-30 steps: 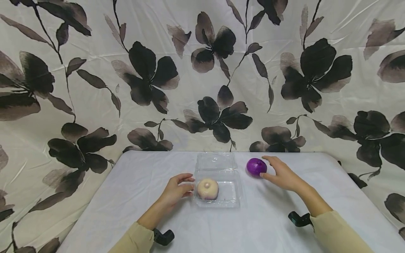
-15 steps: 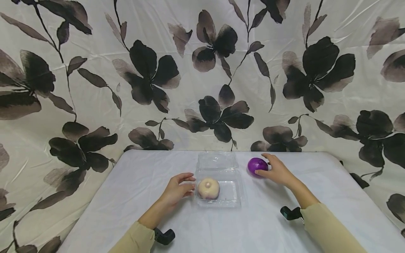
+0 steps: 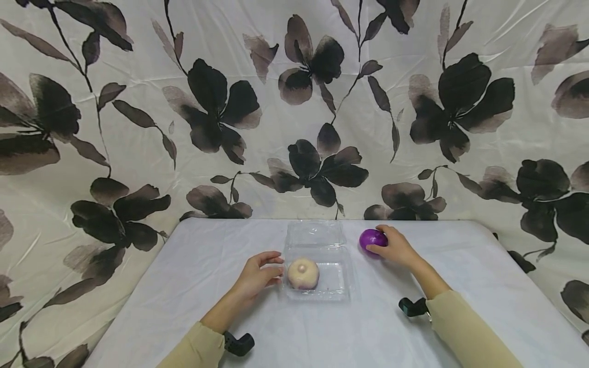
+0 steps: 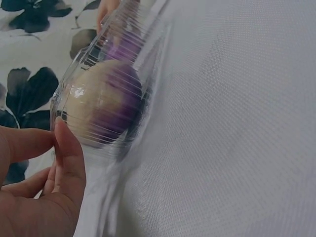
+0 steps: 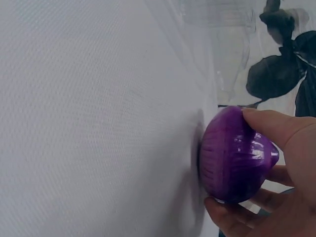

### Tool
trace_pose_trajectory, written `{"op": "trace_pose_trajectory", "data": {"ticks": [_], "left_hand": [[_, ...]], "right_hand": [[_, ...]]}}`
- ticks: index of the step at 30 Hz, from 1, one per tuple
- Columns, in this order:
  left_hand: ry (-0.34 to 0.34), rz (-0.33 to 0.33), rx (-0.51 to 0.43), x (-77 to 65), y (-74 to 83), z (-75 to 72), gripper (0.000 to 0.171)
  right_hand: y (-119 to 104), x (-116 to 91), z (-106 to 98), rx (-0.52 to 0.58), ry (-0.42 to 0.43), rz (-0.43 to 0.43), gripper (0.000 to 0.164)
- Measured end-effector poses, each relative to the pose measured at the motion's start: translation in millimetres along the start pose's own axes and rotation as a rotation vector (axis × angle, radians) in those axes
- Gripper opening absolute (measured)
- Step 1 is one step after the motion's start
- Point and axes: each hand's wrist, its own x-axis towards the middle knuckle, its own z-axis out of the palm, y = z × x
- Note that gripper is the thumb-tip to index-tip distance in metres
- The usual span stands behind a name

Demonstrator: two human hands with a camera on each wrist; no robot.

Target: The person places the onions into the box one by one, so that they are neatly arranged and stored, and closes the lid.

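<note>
An open clear plastic clamshell container [image 3: 334,278] stands mid-table with its lid folded back. In its left half sits a cream-and-purple turnip [image 3: 302,273], seen through the ribbed wall in the left wrist view. My left hand [image 3: 257,276] pinches the container's left rim between thumb and finger. To the right of the lid, a glossy purple onion [image 5: 232,158] is on the white tablecloth. My right hand [image 3: 397,247] holds it from the right, thumb on one side and fingers curled round the other. Part of the onion is hidden behind that hand.
A white cloth covers the table [image 3: 184,286], whose back edge lies just beyond the lid and onion. Behind it hangs a floral curtain [image 3: 257,112]. Black wrist-worn devices stick out below each forearm, one at the left cuff [image 3: 239,344] and one at the right cuff [image 3: 413,307].
My right hand has moved left and closed round the onion, its forearm shifting left too. The left hand, container and turnip have stayed in place.
</note>
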Motion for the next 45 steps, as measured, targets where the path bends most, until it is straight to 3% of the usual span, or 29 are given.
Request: {"op": "trace_pose_trajectory", "data": {"ticks": [21, 37, 45], "left_hand": [[-0.004, 0.016, -0.011, -1.7, 0.2, 0.6, 0.048], [-0.009, 0.018, -0.007, -0.3, -0.9, -0.5, 0.047], [-0.016, 0.023, -0.022, -0.9, 0.3, -1.6, 0.047]], "right_hand": [[4.2, -4.1, 0.2, 0.035, 0.013, 0.002, 0.067], [-12.4, -17.2, -9.0, 0.084, 0.013, 0.023, 0.068], [-19.5, -23.1, -10.7, 0.098, 0.024, -0.043, 0.066]]}}
